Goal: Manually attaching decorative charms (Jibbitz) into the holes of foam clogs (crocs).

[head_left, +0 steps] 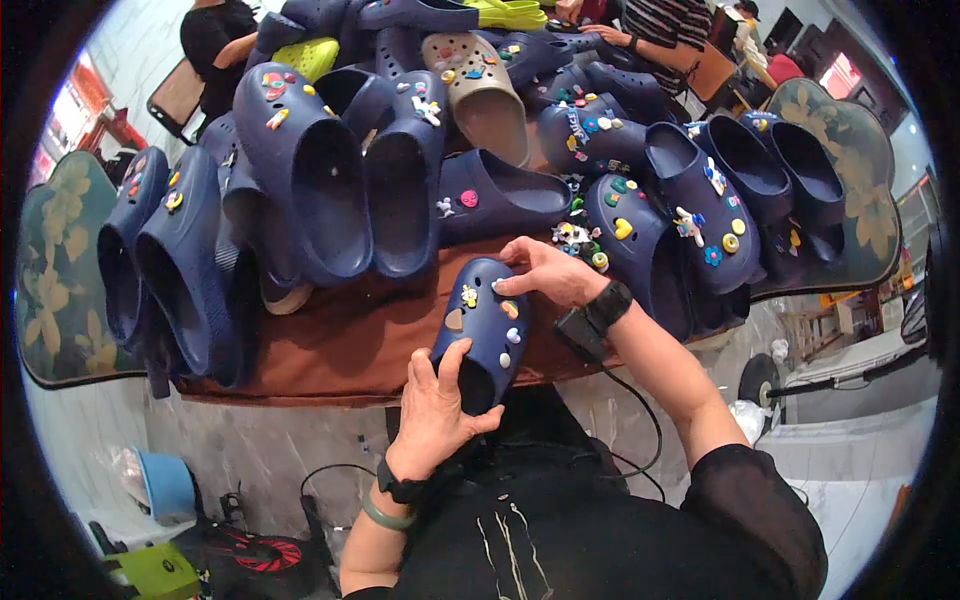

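Note:
A navy blue foam clog with several colourful charms on its upper is held over the front edge of the table, toe pointing away from me. My left hand grips its heel end, fingers at the opening and thumb along the side. At the toe, my right hand presses thumb and fingers around a small white charm. A yellow-and-white charm and an orange one sit on the upper. Just beyond my right hand lies a small pile of loose charms.
Many navy clogs are heaped across the brown-covered table, with a beige clog among them. Two people work at the far side. A blue bucket and a green box stand on the floor at left.

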Motion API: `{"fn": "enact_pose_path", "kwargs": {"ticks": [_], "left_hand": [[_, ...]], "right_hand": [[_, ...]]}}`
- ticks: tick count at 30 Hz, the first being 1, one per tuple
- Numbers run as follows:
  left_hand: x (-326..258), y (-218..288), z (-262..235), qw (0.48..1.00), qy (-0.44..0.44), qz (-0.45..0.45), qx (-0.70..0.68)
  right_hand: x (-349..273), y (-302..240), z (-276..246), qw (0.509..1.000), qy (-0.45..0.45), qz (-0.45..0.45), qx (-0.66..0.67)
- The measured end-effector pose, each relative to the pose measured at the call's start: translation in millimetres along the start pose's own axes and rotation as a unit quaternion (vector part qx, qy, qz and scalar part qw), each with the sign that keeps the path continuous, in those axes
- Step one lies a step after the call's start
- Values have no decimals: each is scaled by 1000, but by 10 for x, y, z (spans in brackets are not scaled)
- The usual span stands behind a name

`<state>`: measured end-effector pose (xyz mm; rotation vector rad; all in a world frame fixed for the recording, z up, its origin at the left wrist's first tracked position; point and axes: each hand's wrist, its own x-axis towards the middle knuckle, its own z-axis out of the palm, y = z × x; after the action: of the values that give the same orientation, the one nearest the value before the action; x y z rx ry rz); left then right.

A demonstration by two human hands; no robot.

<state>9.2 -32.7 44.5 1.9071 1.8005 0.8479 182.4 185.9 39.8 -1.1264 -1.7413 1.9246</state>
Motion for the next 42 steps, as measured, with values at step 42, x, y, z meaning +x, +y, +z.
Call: {"fn": "enact_pose_path", "kwargs": {"ticks": [42], "left_hand": [[-1, 14, -3, 1000, 8, -1, 13]], "right_hand": [[-361, 529, -726, 726, 343, -271, -531]]}}
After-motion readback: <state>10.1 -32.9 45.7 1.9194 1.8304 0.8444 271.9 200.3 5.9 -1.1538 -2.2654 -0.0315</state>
